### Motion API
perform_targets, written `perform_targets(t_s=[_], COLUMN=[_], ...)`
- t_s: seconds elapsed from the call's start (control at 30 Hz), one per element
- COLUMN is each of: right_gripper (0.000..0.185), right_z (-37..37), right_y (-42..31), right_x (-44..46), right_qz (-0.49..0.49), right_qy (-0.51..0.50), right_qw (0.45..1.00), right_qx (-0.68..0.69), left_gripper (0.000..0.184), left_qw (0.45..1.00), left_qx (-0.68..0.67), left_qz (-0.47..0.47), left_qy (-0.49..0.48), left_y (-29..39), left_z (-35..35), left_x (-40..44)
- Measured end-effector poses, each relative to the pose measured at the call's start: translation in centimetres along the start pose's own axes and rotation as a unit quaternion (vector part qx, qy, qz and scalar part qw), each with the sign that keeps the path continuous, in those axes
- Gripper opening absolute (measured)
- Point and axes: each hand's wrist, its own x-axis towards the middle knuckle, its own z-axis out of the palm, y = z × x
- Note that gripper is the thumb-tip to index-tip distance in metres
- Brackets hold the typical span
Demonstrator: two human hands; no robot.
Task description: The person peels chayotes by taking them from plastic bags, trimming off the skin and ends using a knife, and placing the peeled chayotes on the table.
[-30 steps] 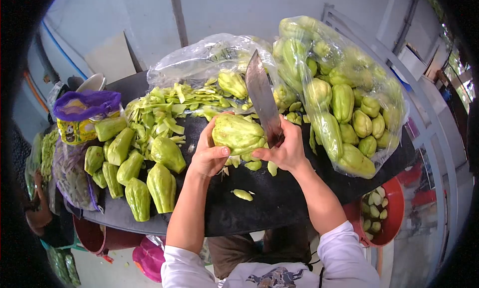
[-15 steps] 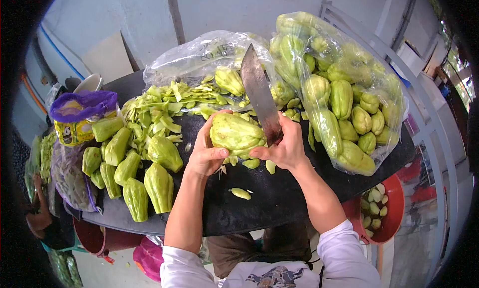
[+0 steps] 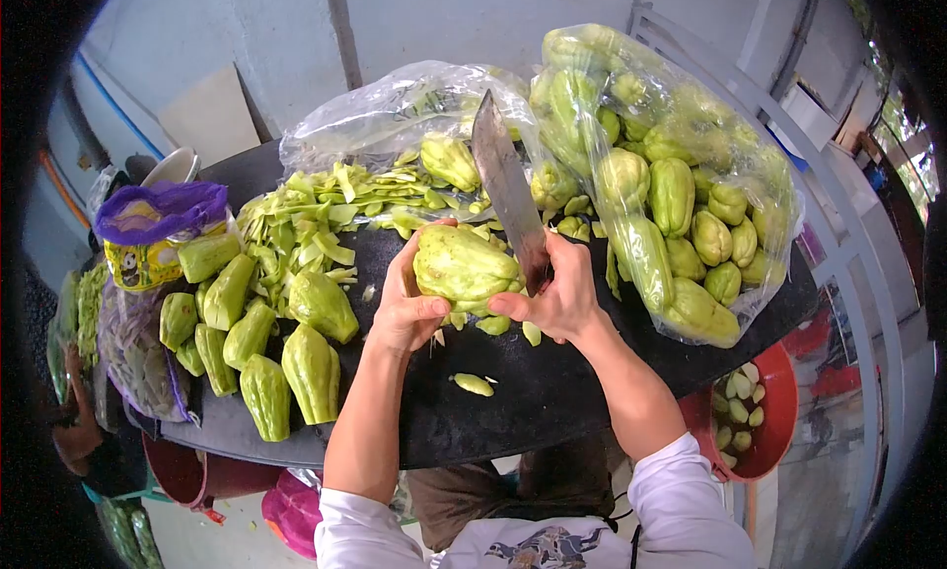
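Note:
A pale green chayote [image 3: 464, 265] is held over the middle of the black table [image 3: 444, 401]. My left hand [image 3: 406, 298] wraps round its left side, thumb in front. My right hand [image 3: 562, 288] grips a large broad-bladed knife [image 3: 508, 175], its blade pointing up and away. The right thumb touches the chayote's lower right end; the knife's handle is hidden in the hand. Below lie a cut piece of chayote [image 3: 473, 384] and small peel scraps. Several peeled chayotes [image 3: 312, 372] stand and lie to the left of my left hand.
A heap of peelings [image 3: 316, 209] lies behind, beside a clear plastic sheet [image 3: 395, 106]. At right, a clear bag [image 3: 681, 204] bulges with unpeeled chayotes. Purple mesh bags [image 3: 163, 214] sit at the left edge. A red bucket [image 3: 789, 411] with cut pieces stands below the right edge.
Almost nothing differs. The knife blade has tilted slightly to the left, and the whole view has shifted a little. Both hands keep their hold.

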Motion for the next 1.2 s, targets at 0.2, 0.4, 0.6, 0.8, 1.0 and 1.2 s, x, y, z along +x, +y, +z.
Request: perform_targets(t_s=[0.2,0.4,0.6,0.8,1.0,1.2], right_gripper=[0.073,0.071,0.065,0.065,0.063,0.066], right_z=[0.1,0.6,1.5,0.6,1.4,0.7], right_y=[-0.4,0.1,-0.2,-1.0,-0.2,-0.9], right_x=[0.0,-0.2,-0.7,-0.6,-0.5,-0.2], right_qz=[-0.007,0.007,0.061,-0.007,0.011,0.073], right_qy=[0.006,-0.005,-0.014,-0.014,0.006,-0.022], right_qw=[1.000,1.000,0.995,1.000,0.999,0.997], right_qx=[0.001,0.021,0.074,0.002,0.044,0.018], left_gripper=[0.107,0.111,0.112,0.106,0.103,0.100], left_qw=[1.000,0.999,0.997,1.000,0.996,0.989], left_qx=[-0.013,-0.010,0.032,0.029,0.037,0.022], left_qz=[0.007,0.036,0.061,0.009,0.072,0.125], left_qy=[0.002,0.025,0.026,0.001,0.029,0.075], left_y=[-0.1,-0.1,0.3,0.6,0.1,-1.1], left_z=[0.0,0.6,0.8,0.3,1.1,1.5], left_x=[-0.1,0.0,-0.1,-0.2,-0.1,0.2])
